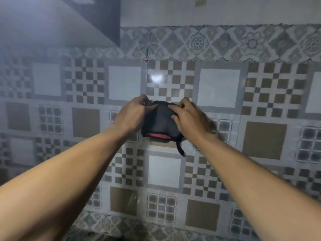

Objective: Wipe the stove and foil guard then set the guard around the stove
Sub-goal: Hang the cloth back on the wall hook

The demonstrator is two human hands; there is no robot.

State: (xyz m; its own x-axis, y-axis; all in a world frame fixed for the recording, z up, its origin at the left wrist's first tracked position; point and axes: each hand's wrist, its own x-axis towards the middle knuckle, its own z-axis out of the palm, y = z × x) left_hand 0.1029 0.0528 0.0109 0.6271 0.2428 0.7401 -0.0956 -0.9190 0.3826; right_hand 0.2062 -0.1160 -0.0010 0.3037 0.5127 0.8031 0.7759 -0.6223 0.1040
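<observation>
A dark folded cloth (159, 121) with a pink edge along its bottom and a loose dark strand hanging down is held up in front of a tiled wall. My left hand (133, 113) pinches the cloth's upper left corner. My right hand (189, 117) grips its upper right side, fingers curled over the fabric. Both arms reach forward from the bottom corners of the frame. Neither the stove nor the foil guard is in view.
The patterned tile wall (218, 87) fills most of the view, with a light glare spot left of centre. A slanted grey surface (57, 23), perhaps a hood, hangs at the upper left. A dark strip shows at the bottom edge.
</observation>
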